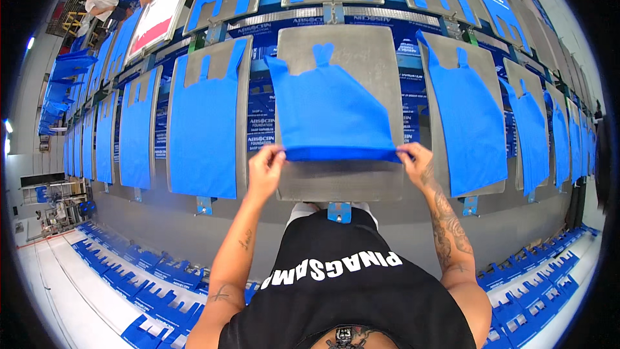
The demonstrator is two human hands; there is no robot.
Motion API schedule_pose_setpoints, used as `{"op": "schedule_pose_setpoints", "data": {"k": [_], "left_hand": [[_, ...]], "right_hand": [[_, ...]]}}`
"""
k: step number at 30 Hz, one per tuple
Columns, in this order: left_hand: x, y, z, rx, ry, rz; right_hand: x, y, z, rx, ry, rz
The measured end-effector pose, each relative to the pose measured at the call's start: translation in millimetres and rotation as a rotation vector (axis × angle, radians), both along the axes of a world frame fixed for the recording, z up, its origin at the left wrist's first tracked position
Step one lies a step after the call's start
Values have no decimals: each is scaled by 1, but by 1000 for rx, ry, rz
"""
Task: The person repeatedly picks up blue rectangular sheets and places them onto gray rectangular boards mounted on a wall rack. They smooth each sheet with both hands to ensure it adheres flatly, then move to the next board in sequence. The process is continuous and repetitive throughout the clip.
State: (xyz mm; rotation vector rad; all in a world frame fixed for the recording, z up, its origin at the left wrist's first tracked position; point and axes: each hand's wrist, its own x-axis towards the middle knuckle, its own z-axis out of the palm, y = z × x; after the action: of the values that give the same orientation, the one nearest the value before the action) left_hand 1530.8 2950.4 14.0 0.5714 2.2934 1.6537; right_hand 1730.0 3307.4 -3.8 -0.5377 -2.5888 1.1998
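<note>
In the head view, the blue bag (329, 106) was laid just toward 12 o'clock from the centre, over a grey plate (336, 184); its lower edge was pinched at 8 o'clock by the left hand (267, 158) and at 4 o'clock by the right hand (415, 155), the 2 hands being held well apart; the 2 o'clock side was left slanted; a crooked lie could be caused by uneven pulling, and a crease might be set if that slant were pressed unsmoothed.
</note>
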Motion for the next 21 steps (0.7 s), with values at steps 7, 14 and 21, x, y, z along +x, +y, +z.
{"op": "schedule_pose_setpoints", "data": {"k": [7, 14, 21], "left_hand": [[-210, 129, 119, 58, 211, -12], [-341, 187, 269, 264, 602, 29], [-280, 160, 301, 560, 589, -25]], "right_hand": [[-201, 139, 87, 196, 268, -121], [-322, 201, 259, 472, 583, -176], [-249, 143, 319, 196, 757, -170]]}}
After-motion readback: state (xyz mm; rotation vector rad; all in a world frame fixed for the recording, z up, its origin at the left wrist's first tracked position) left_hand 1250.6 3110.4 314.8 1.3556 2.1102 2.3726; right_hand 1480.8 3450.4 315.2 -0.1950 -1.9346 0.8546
